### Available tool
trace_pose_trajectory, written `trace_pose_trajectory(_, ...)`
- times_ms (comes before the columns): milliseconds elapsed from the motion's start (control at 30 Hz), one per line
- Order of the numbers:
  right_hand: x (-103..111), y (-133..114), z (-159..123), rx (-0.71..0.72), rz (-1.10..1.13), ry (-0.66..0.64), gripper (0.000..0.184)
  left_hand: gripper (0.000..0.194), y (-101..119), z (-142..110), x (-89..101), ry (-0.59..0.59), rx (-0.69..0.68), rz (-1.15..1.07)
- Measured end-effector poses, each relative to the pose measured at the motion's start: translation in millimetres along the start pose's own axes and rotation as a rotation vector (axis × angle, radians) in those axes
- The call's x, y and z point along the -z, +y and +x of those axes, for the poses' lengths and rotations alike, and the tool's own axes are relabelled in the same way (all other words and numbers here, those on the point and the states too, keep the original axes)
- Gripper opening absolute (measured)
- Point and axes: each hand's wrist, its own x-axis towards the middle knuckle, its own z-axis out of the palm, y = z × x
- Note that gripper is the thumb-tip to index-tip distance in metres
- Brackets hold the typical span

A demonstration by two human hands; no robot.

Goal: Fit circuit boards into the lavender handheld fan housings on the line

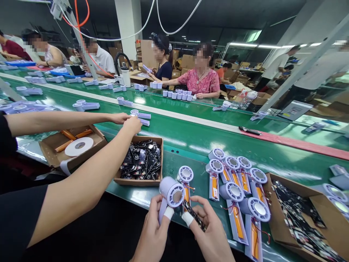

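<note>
My left hand point(157, 229), its thumb wrapped in white tape, grips a lavender handheld fan point(172, 191) with its round head facing up towards me. Close beside it, my right hand point(208, 229), also with a taped thumb, pinches a small black circuit board point(194, 215). The board's upper end is near the fan's head; whether they touch I cannot tell. Just behind my hands lies another fan point(185, 174) with an orange battery and thin wires in its handle. To the right, several similar opened fans point(233, 191) lie in a group.
A cardboard box of circuit boards point(138, 181) stands ahead left; another box point(324, 203) is at right. A co-worker's arms point(89, 182) reach across from the left to fans on the green conveyor belt point(180, 134). A box with a white tape roll point(79, 146) sits beneath those arms.
</note>
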Motion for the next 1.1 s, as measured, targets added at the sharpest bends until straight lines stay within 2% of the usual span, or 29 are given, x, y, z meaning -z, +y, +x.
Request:
trace_pose_trajectory(67,6.8,-2.6,2.8,0.187,-0.256,0.011,0.024,0.032,2.0,-0.8,1.7,0.007,0.006,0.046)
trace_pose_trajectory(167,15.2,-8.2,5.2,0.377,-0.664,-0.084,0.028,0.031,6.7,0.2,4.4,0.008,0.000,0.079)
trace_pose_trajectory(267,16.7,-16.8,2.1,0.440,-0.983,-0.236,0.028,0.031,12.4,1.7,7.0,-0.010,0.000,0.078)
trace_pose_trajectory(367,12.1,-28.6,-3.7,0.486,-1.052,-0.377,0.020,0.034,17.4,2.0,9.5,-0.019,0.028,0.018)
trace_pose_trajectory(433,7.3,-36.4,-5.9,0.488,-0.910,-0.478,0.018,0.036,20.1,2.2,10.7,-0.034,0.062,-0.031)
trace_pose_trajectory(500,1.7,-40.7,-5.7,0.414,-0.656,-0.577,0.022,0.035,21.8,2.7,10.9,-0.072,0.106,-0.098)
trace_pose_trajectory(600,-8.2,-34.7,-5.1,0.135,-0.234,-0.629,0.036,0.035,21.7,3.6,9.2,-0.143,0.201,-0.274)
trace_pose_trajectory(700,-18.5,-15.3,-9.7,-0.169,0.122,-0.539,0.051,0.037,18.3,3.1,6.0,-0.205,0.282,-0.507)
trace_pose_trajectory(833,-27.5,9.1,-21.5,-0.372,0.384,-0.295,0.066,0.032,16.6,-0.1,1.6,-0.236,0.321,-0.694)
trace_pose_trajectory(900,-29.1,14.4,-25.7,-0.435,0.469,-0.214,0.066,0.031,19.0,-1.8,-0.9,-0.224,0.283,-0.679)
trace_pose_trajectory(1000,-28.9,14.5,-26.3,-0.498,0.559,-0.174,0.065,0.041,23.2,-3.7,-5.8,-0.197,0.166,-0.529)
trace_pose_trajectory(1100,-28.0,11.9,-22.6,-0.435,0.530,-0.133,0.064,0.046,21.6,-4.9,-11.1,-0.146,0.113,-0.355)
